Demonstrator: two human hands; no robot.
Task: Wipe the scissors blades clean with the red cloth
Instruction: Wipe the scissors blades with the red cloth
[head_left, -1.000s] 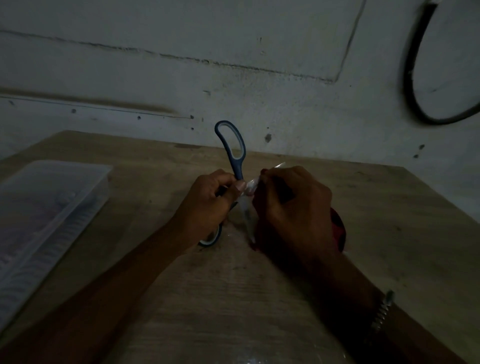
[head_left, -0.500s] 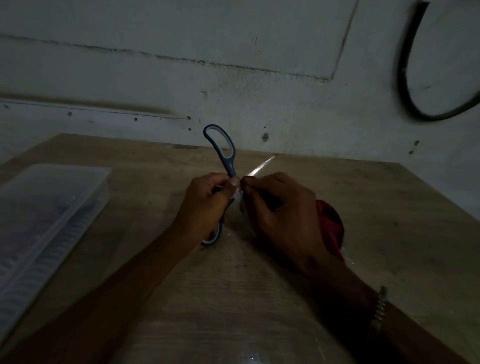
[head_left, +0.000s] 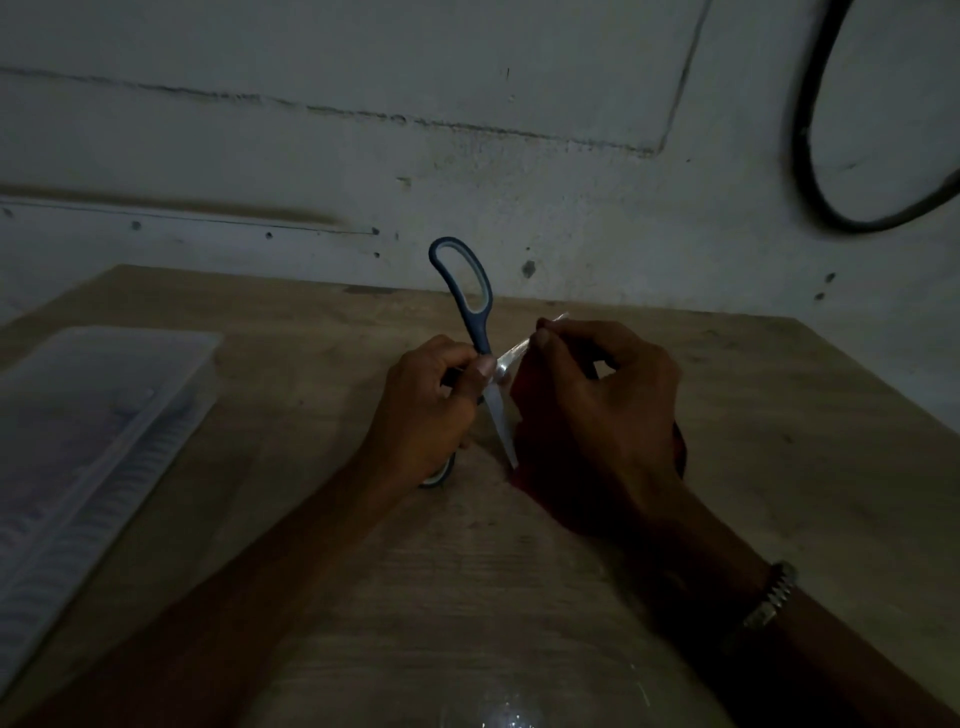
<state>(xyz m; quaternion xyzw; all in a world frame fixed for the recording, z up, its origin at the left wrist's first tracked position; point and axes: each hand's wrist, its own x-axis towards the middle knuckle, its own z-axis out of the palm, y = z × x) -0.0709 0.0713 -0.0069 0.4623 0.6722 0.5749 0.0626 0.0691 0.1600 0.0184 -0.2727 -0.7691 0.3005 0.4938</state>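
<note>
Blue-handled scissors (head_left: 474, 317) are held spread open above the wooden table (head_left: 779, 447), one handle loop pointing up toward the wall. My left hand (head_left: 428, 410) grips them around the pivot and the lower handle. One blade (head_left: 501, 423) points down toward me. The other blade (head_left: 511, 356) points up to the right. My right hand (head_left: 597, 410) holds the red cloth (head_left: 524, 384) and pinches it around this upper blade near its tip. Most of the cloth is hidden under my right hand.
A clear plastic box (head_left: 93, 415) with a lid lies at the table's left edge. A grey wall (head_left: 467, 156) stands right behind the table, with a black cable loop (head_left: 802, 156) hanging at the upper right. The scene is dim.
My right hand has slid with the cloth along the upper blade toward its tip. The scissors have shifted slightly right, and the lower blade now shows more.
</note>
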